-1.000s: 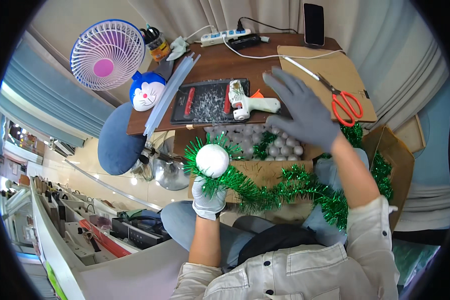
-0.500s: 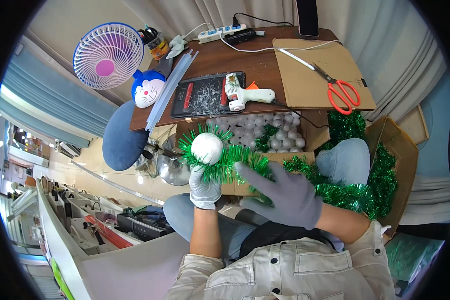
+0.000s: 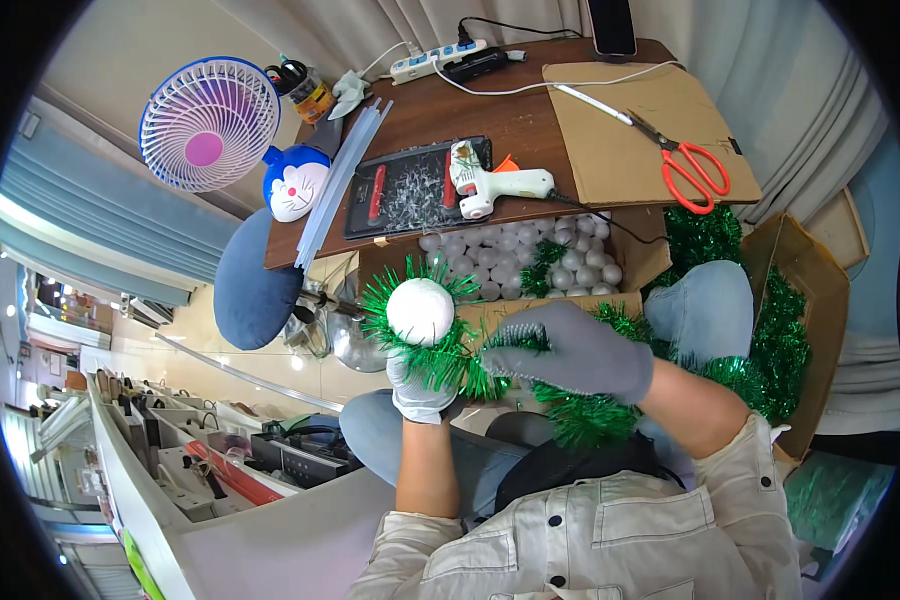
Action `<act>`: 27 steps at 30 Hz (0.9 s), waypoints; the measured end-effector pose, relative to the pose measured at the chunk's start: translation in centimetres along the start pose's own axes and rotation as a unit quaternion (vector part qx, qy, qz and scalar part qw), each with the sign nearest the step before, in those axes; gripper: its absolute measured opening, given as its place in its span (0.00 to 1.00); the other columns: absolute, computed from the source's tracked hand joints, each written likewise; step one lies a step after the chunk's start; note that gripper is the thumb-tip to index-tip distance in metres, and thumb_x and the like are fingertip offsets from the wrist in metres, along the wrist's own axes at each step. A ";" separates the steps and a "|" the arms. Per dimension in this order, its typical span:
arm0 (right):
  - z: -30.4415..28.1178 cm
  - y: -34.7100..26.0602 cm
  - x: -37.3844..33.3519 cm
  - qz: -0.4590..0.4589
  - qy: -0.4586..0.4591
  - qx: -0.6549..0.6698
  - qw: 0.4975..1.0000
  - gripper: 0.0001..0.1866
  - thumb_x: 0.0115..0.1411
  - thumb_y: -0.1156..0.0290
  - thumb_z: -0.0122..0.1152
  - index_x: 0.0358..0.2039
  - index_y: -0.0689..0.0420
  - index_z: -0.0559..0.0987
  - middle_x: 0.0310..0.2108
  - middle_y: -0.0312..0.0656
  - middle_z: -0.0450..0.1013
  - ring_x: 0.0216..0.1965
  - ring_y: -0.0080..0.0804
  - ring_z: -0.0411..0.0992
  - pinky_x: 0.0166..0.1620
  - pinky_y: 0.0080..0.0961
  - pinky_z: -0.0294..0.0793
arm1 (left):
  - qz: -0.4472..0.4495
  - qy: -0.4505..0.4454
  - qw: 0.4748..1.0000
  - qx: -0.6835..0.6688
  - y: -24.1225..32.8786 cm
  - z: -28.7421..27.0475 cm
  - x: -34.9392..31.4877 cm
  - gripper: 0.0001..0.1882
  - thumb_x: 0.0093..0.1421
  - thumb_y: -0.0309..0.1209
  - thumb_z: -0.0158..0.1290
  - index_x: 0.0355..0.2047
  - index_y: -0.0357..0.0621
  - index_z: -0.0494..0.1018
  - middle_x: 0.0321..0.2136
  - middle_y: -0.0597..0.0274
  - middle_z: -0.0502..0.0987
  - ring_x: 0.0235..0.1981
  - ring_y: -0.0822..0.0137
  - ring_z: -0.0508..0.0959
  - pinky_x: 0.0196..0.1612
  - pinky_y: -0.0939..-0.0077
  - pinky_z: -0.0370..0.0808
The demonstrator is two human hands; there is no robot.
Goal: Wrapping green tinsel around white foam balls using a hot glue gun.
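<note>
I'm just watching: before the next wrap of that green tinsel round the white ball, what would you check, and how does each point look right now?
1. Left hand has a firm grip on the white ball: ok, held from below.
2. Right hand on the green tinsel: ok, the fingers rest on the strand beside the ball.
3. Tinsel already round the ball: ok, green fringe rings it; how well it is stuck, cannot tell.
4. Slack in the strand: ok, it trails across the lap to the cardboard box.
5. Glue gun within reach: ok, lying on the table; whether it is hot, cannot tell.
6. Scissors handy: ok, on the cardboard sheet.
</note>
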State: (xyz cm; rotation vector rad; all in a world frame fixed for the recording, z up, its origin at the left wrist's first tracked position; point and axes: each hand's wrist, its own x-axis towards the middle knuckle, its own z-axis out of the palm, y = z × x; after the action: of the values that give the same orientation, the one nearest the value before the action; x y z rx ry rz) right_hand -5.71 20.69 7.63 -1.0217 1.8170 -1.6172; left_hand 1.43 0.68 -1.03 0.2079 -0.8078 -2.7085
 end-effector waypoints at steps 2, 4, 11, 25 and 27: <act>-0.9 -0.1 0.4 0.040 -0.021 0.010 0.999 0.13 0.57 0.63 0.59 0.33 0.62 0.79 0.25 0.47 0.75 0.27 0.27 0.73 0.34 0.30 0.71 | -0.077 -0.107 0.980 -0.150 -0.3 -1.2 0.5 0.33 0.53 0.46 0.51 0.57 0.48 0.61 0.50 0.52 0.69 0.45 0.52 0.73 0.46 0.57 0.74; -1.4 -0.1 0.8 0.052 -0.025 0.022 0.998 0.13 0.57 0.64 0.60 0.34 0.62 0.79 0.27 0.49 0.76 0.29 0.27 0.73 0.36 0.29 0.71 | -0.010 -0.019 0.998 0.067 -0.7 -2.7 0.7 0.30 0.57 0.47 0.46 0.58 0.47 0.60 0.52 0.53 0.68 0.48 0.53 0.71 0.50 0.57 0.70; -3.7 0.0 1.8 0.059 -0.050 0.085 0.993 0.21 0.51 0.59 0.67 0.43 0.58 0.79 0.46 0.49 0.73 0.47 0.35 0.70 0.52 0.27 0.65 | -0.029 -0.166 0.978 -0.125 -1.6 -6.2 1.1 0.27 0.66 0.44 0.38 0.60 0.42 0.55 0.57 0.52 0.64 0.56 0.54 0.66 0.60 0.57 0.62; -4.0 -1.1 3.6 0.042 -0.030 0.132 0.990 0.19 0.49 0.62 0.69 0.38 0.60 0.79 0.36 0.40 0.75 0.40 0.25 0.71 0.45 0.21 0.70 | -0.166 -0.025 0.967 -0.192 -1.9 -8.4 0.5 0.20 0.63 0.44 0.43 0.46 0.43 0.67 0.41 0.59 0.72 0.41 0.63 0.72 0.47 0.65 0.70; -4.0 -1.7 3.8 0.028 -0.032 0.104 0.994 0.20 0.50 0.64 0.68 0.41 0.62 0.78 0.41 0.40 0.73 0.45 0.26 0.69 0.50 0.23 0.67 | -0.076 -0.179 0.979 -0.066 -2.1 -6.2 -1.0 0.21 0.63 0.45 0.43 0.46 0.42 0.67 0.42 0.56 0.73 0.42 0.62 0.73 0.46 0.63 0.72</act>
State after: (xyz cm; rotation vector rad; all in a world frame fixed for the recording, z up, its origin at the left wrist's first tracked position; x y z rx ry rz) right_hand -10.77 20.07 10.42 -0.9104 1.5820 -1.6801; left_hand 3.21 -0.49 -7.29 -0.2676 -0.7253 -2.9787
